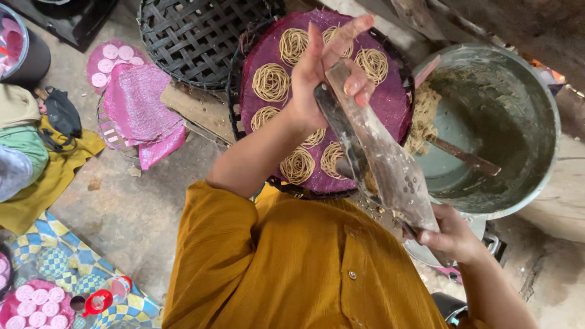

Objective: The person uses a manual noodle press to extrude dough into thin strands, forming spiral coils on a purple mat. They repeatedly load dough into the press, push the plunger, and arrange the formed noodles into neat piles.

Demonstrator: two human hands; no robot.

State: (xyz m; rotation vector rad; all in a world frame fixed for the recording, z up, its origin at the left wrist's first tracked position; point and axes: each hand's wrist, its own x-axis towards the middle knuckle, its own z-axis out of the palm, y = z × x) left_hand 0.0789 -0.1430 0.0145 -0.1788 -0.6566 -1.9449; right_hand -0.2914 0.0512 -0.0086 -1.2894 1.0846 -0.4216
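A long flat metal press (381,155), grey, dull and crusted with pale dough, runs slantwise between the two hands above the round tray (390,103); the left hand (323,67) grips its upper end, thumb and fingers (359,85) wrapped and pressed together around the metal with the forefinger stretched out straight; the right hand (454,234) holds the lower end just past the tray's near edge, its fingers curled shut about the handle; specks and crumbs of dough cling to the blade's broad face; the tray beneath is a dark woven basket disc covered by a purple mesh cloth, and on the cloth lie coiled nests of thin tan noodles (271,82), each a flat spiral of fine strands, set side by side without stacking; just right of the tray stands a large grey metal basin (536,91), its inner wall smeared, with a lump of coarse beige dough (423,116) against its left side and a flat stick (466,157) lying in it; left of the tray a second woven lattice tray (195,36) lies bare, and further left crumpled pink mesh cloths (143,109) rest on the rough concrete floor (122,213); near of the tray, mustard-yellow sleeves (213,244) of ribbed cloth fill the view.
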